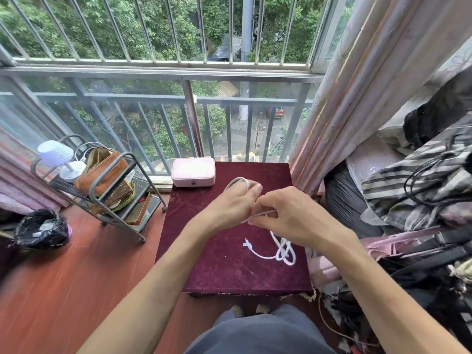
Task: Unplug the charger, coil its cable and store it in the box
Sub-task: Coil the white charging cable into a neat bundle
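At the far left a black rubbish bag (42,229) sits on the red wooden floor, and beside it a grey metal trolley (112,198) carries a small white lamp (61,159) and a brown pouch (102,172). To its right stands the counter (209,264), draped in dark red velvet, with the pink box (193,171) at its far left corner, lid closed, against the balcony railing. Above the middle of the counter the left hand (233,203) is raised with its fingers (251,187) curled around a loop of the white cable (281,249), the loop arching over the fingertips. Just beside it, nearly touching, the right hand (293,215) pinches a taut stretch of the same cable between thumb and forefinger. The rest of the cable drops below the right hand onto the velvet, where it lies in a loose tangle near the counter's right edge, its connector end (246,244) pointing left. Pale pink curtains (357,98) hang to the right, and beyond them lies a heap of striped and dark clothing (421,180).
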